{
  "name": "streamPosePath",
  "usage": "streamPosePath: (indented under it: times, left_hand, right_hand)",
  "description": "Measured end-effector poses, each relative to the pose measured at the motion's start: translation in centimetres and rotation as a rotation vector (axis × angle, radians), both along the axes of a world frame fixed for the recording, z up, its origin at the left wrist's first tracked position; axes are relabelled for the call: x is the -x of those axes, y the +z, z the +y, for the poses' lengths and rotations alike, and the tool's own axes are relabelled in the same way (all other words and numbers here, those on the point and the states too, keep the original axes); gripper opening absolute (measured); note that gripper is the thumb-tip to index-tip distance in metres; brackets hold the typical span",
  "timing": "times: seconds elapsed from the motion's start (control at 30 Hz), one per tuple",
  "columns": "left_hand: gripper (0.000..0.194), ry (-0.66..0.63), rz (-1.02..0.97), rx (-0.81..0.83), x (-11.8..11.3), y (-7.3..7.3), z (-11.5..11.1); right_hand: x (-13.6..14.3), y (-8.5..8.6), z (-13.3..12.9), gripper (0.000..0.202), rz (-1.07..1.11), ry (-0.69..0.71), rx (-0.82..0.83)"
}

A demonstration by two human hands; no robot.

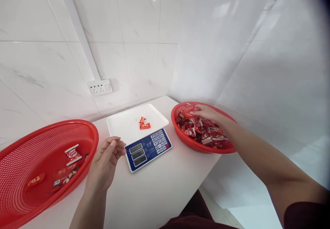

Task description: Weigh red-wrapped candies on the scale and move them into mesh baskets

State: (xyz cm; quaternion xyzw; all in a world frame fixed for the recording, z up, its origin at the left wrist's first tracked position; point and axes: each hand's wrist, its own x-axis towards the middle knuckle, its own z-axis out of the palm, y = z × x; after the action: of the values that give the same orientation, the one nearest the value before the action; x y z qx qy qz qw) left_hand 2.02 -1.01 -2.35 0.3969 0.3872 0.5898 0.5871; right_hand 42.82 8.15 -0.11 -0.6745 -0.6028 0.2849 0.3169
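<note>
My left hand [107,157] hovers between the left red basket [94,136] and the scale, its fingers loosely curled together with nothing seen in them. At the right red basket [180,138], my right hand [206,112] reaches in over a heap of red-wrapped snacks [206,133]. A shiny red packet [189,110] is pinched between its thumb and fingers. The digital scale [148,150] has a blue keypad panel and a white tray [123,121]. Small red-orange packets [144,126] lie on that tray. Several packets, one of them white and pink [73,154], rest inside the left basket.
Everything stands on a white table [144,198] against a marbled tile wall [144,16]. A wall socket [100,87] sits above the scale. The right basket is near the table's right edge, beside a glossy pale wall [278,95].
</note>
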Motion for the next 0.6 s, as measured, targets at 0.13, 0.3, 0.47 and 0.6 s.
streamPosePath:
  times: [0.13,0.3,0.47,0.6]
  left_hand:
    - [0.028,-0.079,-0.023,0.050,-1.4,-0.7,-0.3]
    - [0.039,-0.371,-0.172,0.217,-4.7,-2.6,-1.1]
    - [0.045,-0.385,-0.319,0.244,-5.5,-3.9,-1.1]
    - [0.036,-0.253,-0.314,0.261,-4.3,-3.4,-0.6]
  right_hand:
    - [3.2,1.5,-2.0,0.032,0.120,0.032,-0.034]
    - [11.5,0.1,-4.9,0.040,0.141,0.286,-0.184]
    - [18.7,-2.8,-7.5,0.045,-0.021,0.655,-0.259]
    - [19.8,-3.5,-7.5,0.048,-0.018,0.762,-0.239]
